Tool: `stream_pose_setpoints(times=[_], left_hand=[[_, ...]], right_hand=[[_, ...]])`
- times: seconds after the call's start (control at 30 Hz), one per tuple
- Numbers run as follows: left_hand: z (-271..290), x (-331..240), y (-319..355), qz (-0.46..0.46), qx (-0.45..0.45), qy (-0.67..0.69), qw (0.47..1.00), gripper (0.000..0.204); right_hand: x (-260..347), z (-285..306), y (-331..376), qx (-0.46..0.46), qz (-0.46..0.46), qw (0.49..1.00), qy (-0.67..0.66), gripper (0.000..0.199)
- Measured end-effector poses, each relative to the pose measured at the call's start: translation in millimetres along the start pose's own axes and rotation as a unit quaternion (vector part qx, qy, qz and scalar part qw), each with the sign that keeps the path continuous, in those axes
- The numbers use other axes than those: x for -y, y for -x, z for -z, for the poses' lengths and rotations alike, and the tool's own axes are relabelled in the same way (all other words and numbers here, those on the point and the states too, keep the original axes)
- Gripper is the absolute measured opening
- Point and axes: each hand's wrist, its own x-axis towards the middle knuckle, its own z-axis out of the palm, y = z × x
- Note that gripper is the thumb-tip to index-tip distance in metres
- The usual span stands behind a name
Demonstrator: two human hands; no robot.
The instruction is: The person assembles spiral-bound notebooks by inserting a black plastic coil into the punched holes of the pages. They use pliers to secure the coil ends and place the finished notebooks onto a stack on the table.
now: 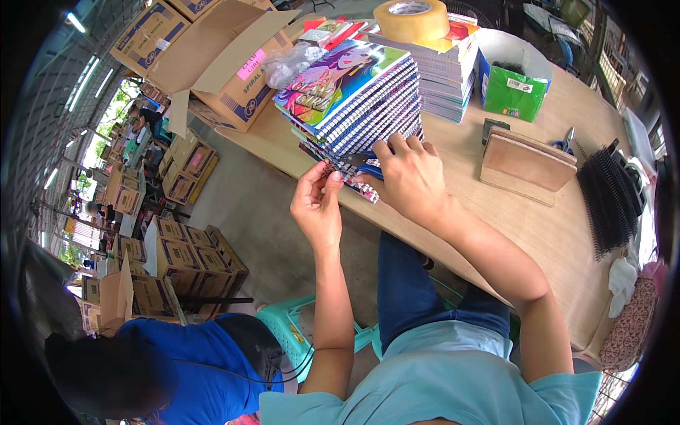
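Observation:
A tall stack of spiral notebooks [347,92] with a bright illustrated cover stands at the table's edge, coil bindings facing me. Near its lower front corner, my left hand [316,202] is closed in a pinch on the end of a dark spiral wire [328,168]. My right hand [412,173] is wrapped round a pair of blue-handled pliers [370,169], the dark jaws pointing left toward the wire. The right fingers lie close against the stack's coil side. My hands hide part of the lower notebooks.
Behind the stack are a tape roll [411,20] on piled books [446,92] and an open carton [227,78]. Rightward are a green box [513,92], a wooden block [528,161], scissors [564,142] and black coils [608,202]. A person in blue [205,365] sits at my left.

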Motion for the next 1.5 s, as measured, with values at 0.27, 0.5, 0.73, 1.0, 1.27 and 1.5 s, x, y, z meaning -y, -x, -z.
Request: stream_pose_setpoints(times=[0.27,0.5,0.73,1.0,1.27,1.5], left_hand=[[-3,-4,-3,0.012,-0.015,0.001,1.000,0.019],[-6,-15,-10,0.025,-0.003,0.000,1.000,0.021],[-10,-16,-17,0.039,-0.011,-0.004,0.999,0.020],[-4,-22,-21,0.016,-0.011,-0.015,1.000,0.018],[-5,-26,-27,-0.002,0.004,-0.030,1.000,0.019],[0,-26,-24,-0.002,0.005,-0.015,1.000,0.019]], right_hand=[[-4,6,-6,0.094,-0.045,0.992,-0.074,0.047],[-2,7,-9,0.012,-0.014,1.000,0.000,0.048],[-4,3,-16,0.086,-0.032,0.995,-0.048,0.046],[-5,12,-16,-0.005,-0.027,0.999,-0.027,0.048],[-4,1,-25,0.031,-0.009,0.999,-0.038,0.044],[-4,15,-19,-0.096,0.023,0.995,-0.009,0.044]])
